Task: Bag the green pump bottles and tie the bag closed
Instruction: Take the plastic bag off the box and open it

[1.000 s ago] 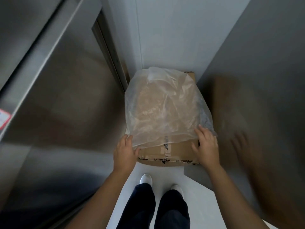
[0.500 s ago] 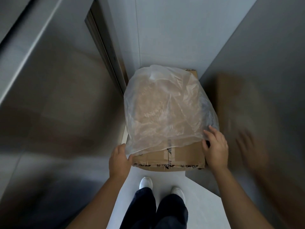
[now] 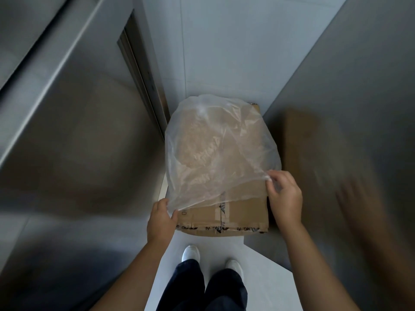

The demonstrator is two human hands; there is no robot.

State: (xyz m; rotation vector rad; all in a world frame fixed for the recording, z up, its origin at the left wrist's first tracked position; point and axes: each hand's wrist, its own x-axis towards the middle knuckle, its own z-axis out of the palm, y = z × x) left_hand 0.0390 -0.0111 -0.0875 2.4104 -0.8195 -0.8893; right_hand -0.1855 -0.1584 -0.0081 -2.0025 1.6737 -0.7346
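- The clear bag [image 3: 222,149] lies over the brown box [image 3: 242,212] on the floor [image 3: 258,261], in the middle.
- Our left hand [image 3: 160,217] pinches its near left edge; our right hand [image 3: 284,196] pinches its near right edge.
- We see no green bottles, so we think bagging and tying are not done yet.

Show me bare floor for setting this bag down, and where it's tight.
Bare floor lies between the box and the shoes, bordered by the right panel. Tight: the box nearly fills the gap between left panel and right panel; left hand and right hand pinch the bag there.
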